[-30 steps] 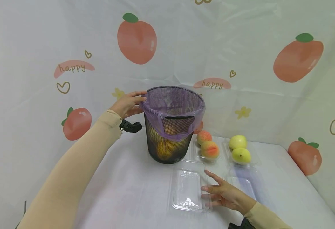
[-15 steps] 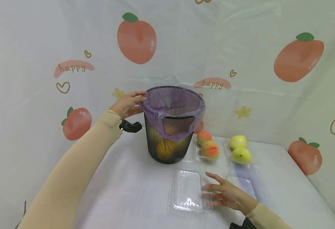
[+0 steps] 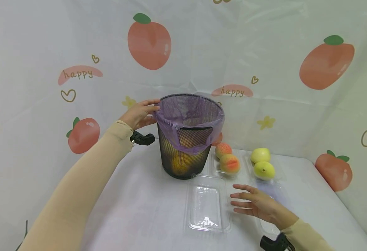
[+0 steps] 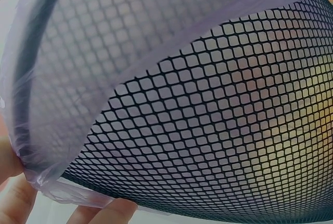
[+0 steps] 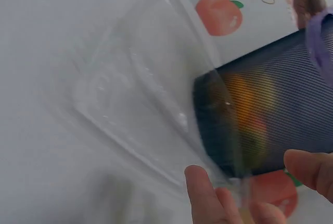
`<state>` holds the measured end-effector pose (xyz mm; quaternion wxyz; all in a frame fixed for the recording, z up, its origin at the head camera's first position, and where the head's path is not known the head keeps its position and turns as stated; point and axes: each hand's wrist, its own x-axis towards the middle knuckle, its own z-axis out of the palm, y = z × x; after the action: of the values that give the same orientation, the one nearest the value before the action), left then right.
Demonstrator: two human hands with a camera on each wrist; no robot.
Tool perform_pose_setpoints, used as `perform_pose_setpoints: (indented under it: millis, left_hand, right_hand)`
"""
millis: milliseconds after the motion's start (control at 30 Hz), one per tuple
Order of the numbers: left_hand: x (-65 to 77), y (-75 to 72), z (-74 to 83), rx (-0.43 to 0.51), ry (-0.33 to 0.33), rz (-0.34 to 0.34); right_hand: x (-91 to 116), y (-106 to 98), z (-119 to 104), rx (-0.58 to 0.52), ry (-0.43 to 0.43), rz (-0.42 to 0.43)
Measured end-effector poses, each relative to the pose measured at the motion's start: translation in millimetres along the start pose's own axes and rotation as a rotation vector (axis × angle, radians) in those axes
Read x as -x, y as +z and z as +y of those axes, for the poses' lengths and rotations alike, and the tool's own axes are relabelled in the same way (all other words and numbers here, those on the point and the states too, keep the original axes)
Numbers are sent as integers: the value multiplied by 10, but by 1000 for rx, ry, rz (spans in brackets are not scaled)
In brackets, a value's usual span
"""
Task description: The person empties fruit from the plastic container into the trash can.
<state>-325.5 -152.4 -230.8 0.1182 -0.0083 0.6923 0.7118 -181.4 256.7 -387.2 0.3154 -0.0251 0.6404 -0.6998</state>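
A black mesh wastebasket [image 3: 185,146] with a purple bag liner [image 3: 199,146] folded over its rim stands upright on the table. My left hand [image 3: 141,113] grips the basket's rim on its left side, fingers against liner and mesh. In the left wrist view those fingers [image 4: 112,212] show at the lower left. My right hand [image 3: 258,204] hovers with its fingers spread, holding nothing. Just to its left lies an open clear plastic box [image 3: 207,205], a small gap apart. Orange and yellow round fruit [image 3: 181,164] shows through the mesh.
Behind, two peaches [image 3: 229,164] sit in a clear box beside the basket. Two yellow-green fruits [image 3: 264,170] sit in another box at the right. A further clear container [image 3: 269,226] lies partly hidden behind my right hand. A printed white cloth [image 3: 183,45] hangs at the back.
My right hand has moved right, off the edge of the clear plastic box. The box has stayed put. My left hand has kept its place on the wastebasket rim.
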Motion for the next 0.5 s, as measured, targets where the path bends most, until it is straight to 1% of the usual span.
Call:
perform_pose_setpoints:
  millis: [133, 167, 333, 400, 500]
  left_hand:
    - [23, 6, 4, -4, 15, -7]
    - [30, 9, 7, 10, 17, -9]
    - [24, 13, 13, 11, 18, -11]
    - [6, 10, 11, -5, 14, -9]
    - [-17, 9, 12, -3, 4, -1]
  right_hand:
    - [92, -122, -182, -8, -58, -54]
    - [116, -163, -228, -22, -81, -69]
    - [214, -421, -449, -108, -199, -117]
    - [251, -548, -524, -145, -231, -102]
    - [308, -763, -610, -210, -263, -51]
